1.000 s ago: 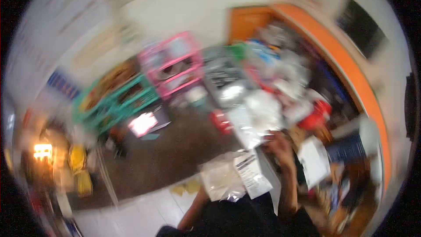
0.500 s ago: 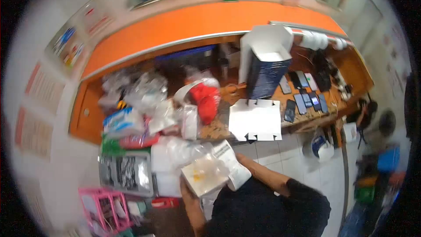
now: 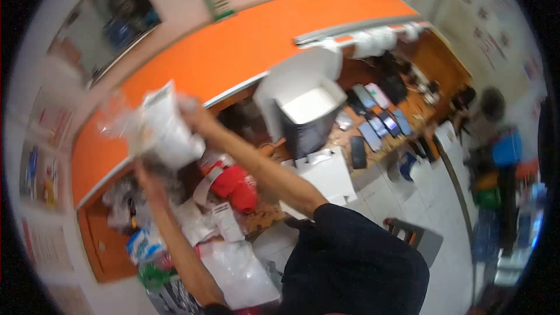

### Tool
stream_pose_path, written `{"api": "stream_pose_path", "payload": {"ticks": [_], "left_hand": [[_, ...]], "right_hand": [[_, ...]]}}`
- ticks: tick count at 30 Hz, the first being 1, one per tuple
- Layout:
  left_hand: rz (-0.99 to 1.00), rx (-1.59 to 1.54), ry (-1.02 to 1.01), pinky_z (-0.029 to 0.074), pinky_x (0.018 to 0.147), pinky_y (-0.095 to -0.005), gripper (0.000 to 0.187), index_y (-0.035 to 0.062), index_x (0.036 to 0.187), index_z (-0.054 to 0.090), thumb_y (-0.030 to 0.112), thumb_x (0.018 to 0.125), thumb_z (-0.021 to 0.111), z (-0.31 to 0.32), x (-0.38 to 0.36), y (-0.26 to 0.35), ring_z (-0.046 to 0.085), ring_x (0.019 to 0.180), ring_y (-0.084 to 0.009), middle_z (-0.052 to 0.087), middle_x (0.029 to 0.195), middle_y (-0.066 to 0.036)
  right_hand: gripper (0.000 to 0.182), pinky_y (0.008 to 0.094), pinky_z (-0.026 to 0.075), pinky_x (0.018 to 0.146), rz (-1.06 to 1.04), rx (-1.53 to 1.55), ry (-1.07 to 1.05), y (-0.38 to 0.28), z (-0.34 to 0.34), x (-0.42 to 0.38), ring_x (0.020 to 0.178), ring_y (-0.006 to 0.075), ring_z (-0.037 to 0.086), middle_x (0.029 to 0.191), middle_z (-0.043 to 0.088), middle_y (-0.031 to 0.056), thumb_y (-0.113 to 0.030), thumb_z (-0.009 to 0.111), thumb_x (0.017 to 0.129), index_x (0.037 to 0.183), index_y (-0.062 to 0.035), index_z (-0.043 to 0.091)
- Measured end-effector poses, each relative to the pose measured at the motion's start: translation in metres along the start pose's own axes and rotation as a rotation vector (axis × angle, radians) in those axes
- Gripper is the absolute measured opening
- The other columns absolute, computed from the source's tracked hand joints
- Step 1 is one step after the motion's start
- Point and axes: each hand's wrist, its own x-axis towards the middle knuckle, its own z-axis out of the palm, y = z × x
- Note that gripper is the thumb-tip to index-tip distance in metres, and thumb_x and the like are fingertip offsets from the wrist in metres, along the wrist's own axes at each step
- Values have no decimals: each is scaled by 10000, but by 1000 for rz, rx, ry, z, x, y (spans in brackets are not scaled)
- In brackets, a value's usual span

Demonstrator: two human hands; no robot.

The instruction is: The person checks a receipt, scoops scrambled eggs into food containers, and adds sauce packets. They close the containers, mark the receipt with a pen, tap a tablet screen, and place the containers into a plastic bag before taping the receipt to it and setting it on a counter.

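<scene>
Both arms are stretched out over the left part of the orange counter, holding up a white plastic-wrapped package (image 3: 167,134) with a printed label. My right hand (image 3: 195,115) grips its right side. My left hand (image 3: 149,176) is closed at its lower edge, blurred by motion, its fingers partly hidden. Loose clear plastic spreads from the left of the package. Beneath the arms lie a red cap-like cloth item (image 3: 238,189) and a heap of clear plastic bags (image 3: 125,198).
A tall dark box (image 3: 306,134) with raised white flaps stands on the desk beside a flat white card sheet (image 3: 326,181). Several phones (image 3: 368,135) lie to the right. The orange counter (image 3: 245,46) rises behind. A grey stool (image 3: 423,242) stands on the tiled floor.
Both hands have carried the package from close to my body up and forward to the left, over the counter. The view has turned, and the package is now raised with its label upward.
</scene>
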Motion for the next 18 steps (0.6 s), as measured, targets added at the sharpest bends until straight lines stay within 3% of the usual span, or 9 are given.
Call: {"api": "stream_pose_path", "payload": {"ticks": [3,5,7,9,10,13,15,16,18], "left_hand": [[236,92,-44,360,1063,-409,562,44,1432,399,317,968,559,-1,57,-16,469,1233,-214,494,1372,-72],[265,126,5,245,1155,-387,607,-32,1422,383,275,938,583,21,72,-9,353,1368,-253,393,1480,-139],[340,138,-163,190,1168,-377,704,-28,1473,304,293,921,603,14,95,-14,306,1399,-261,370,1501,-152],[332,134,-76,156,1182,-367,724,-6,1510,221,253,937,581,12,88,-7,207,1464,-270,261,1564,-167],[328,130,-35,156,1182,-367,724,-6,1510,221,253,937,581,-3,76,-1,207,1464,-270,261,1564,-167],[384,87,10,125,1194,-417,671,3,1527,152,210,987,494,-49,6,3,169,1482,-274,209,1583,-184],[297,28,142,133,1191,-437,623,6,1527,154,211,1008,432,-98,-60,-22,205,1472,-288,244,1571,-186],[229,-18,238,143,1189,-443,604,11,1527,159,216,1016,407,-125,-96,-45,224,1466,-295,264,1564,-183],[55,24,457,246,1158,-467,592,31,1520,196,289,1026,395,-171,-182,-90,266,1450,-302,310,1545,-177]], "right_hand": [[524,346,538,851,133,238,106,15,-16,43,992,194,651,1184,634,103,-399,572,951,1291,-3,520],[543,356,539,850,263,339,219,27,-28,66,993,204,653,1182,634,114,-423,556,955,1278,12,526],[649,391,520,899,294,123,269,37,-45,69,1019,240,646,1176,631,149,-517,489,968,1284,49,508],[653,388,455,997,332,-15,205,18,-40,58,1169,252,566,1274,581,146,-497,517,963,1401,-19,438],[556,392,452,1019,271,-169,147,35,-57,54,1225,240,541,1260,594,89,-350,613,951,1403,-65,461],[748,370,462,991,195,-330,-41,25,-44,48,1177,209,552,1274,574,113,-86,794,770,1416,-24,423],[805,347,487,947,-114,-1164,-253,43,-61,65,1115,214,575,1247,592,116,-206,914,634,1318,-21,531],[822,334,497,927,-77,-960,-104,77,-86,70,1053,220,592,1212,608,129,-261,938,589,1270,-3,559],[550,330,464,962,-183,-1100,-108,89,-78,89,1121,249,582,1232,627,100,-79,802,717,1232,-50,613]]}}
